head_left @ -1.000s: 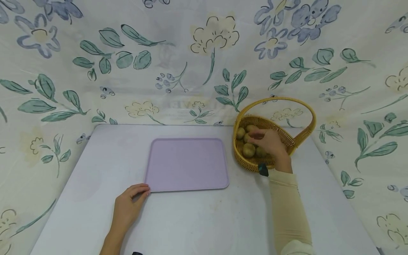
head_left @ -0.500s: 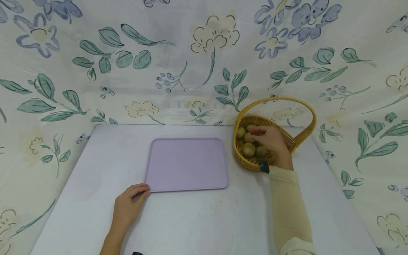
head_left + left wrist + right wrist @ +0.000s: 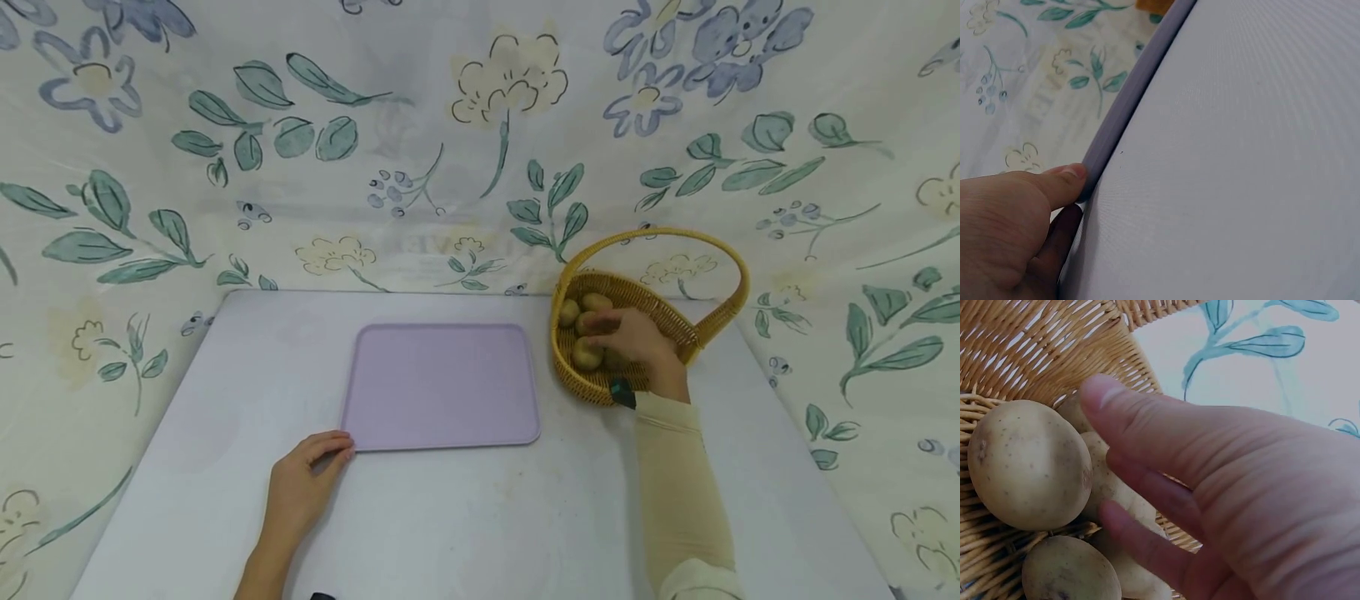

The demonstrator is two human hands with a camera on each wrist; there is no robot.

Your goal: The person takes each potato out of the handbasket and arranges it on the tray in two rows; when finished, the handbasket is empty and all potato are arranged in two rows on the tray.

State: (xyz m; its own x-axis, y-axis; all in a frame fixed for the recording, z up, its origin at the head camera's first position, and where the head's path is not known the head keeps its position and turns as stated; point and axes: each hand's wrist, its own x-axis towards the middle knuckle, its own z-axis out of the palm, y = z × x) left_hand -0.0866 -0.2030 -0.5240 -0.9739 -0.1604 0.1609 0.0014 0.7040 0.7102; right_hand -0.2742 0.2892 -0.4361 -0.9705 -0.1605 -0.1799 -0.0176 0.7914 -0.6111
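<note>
At the near left corner of a flat lilac tray (image 3: 442,383), my left hand (image 3: 303,479) pinches the rim. The left wrist view has the thumb (image 3: 1069,181) on the tray's edge (image 3: 1113,131) and the fingers around the other side. Inside a wicker basket (image 3: 573,386) at the right, my right hand (image 3: 639,340) reaches over several potatoes (image 3: 587,354). From the right wrist, its thumb and fingers stand apart with nothing gripped. A large potato (image 3: 1029,465) lies just beyond the fingertips, and another potato (image 3: 1069,569) sits below it.
The basket's tall arched handle (image 3: 731,308) rises over its right side. Tray and basket stand side by side on a white table (image 3: 450,525). A floral-print cloth (image 3: 420,150) hangs behind the table and around its sides.
The right hand lifts slightly over the potatoes, then comes down a little, covering more of a near potato and uncovering a far one. The left hand keeps its place on the tray.
</note>
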